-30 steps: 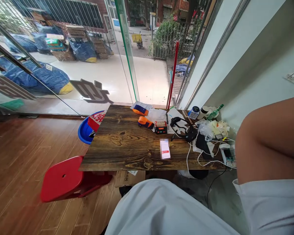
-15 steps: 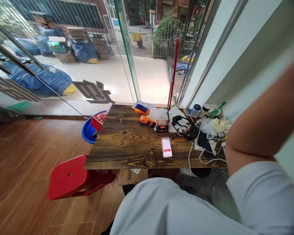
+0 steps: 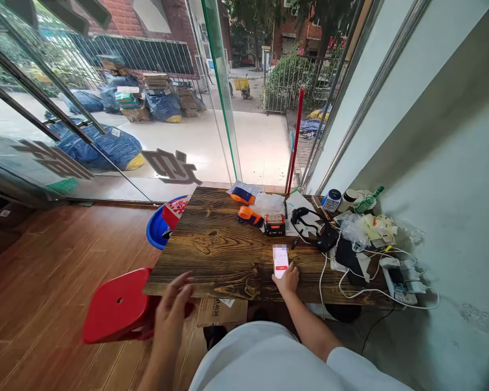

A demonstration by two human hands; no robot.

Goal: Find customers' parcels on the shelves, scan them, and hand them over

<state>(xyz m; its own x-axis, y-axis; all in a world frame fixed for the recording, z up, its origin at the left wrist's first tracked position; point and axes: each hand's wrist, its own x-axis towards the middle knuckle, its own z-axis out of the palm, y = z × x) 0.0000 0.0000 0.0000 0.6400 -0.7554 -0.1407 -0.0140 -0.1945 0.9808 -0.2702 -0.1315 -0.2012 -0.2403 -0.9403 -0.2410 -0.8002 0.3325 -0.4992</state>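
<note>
The phone (image 3: 281, 257) lay face up near the front edge of the dark wooden surface (image 3: 215, 255), its screen mostly white with a red bar low down. The right grip (image 3: 286, 279) was closed about the phone's lower end, thumb at the left corner and fingers along the right side; whether the phone was raised at all could not be told. The left grip (image 3: 174, 298) was loose and held nothing, its fingers spread in the air by the surface's front left edge.

Just beyond the phone, to the right, lay a pen (image 3: 295, 242) and a black headset (image 3: 328, 238). Behind the phone stood a black and red box (image 3: 274, 225), with an orange tool (image 3: 250, 216) just to its left. White cables (image 3: 325, 277) trailed over the right part towards a power strip (image 3: 398, 281). A QR-coded jar (image 3: 332, 200) and a green bottle (image 3: 369, 200) stood at the back right. On the floor, left of the surface, were a red stool (image 3: 116, 307) and a blue basin (image 3: 155, 231).
</note>
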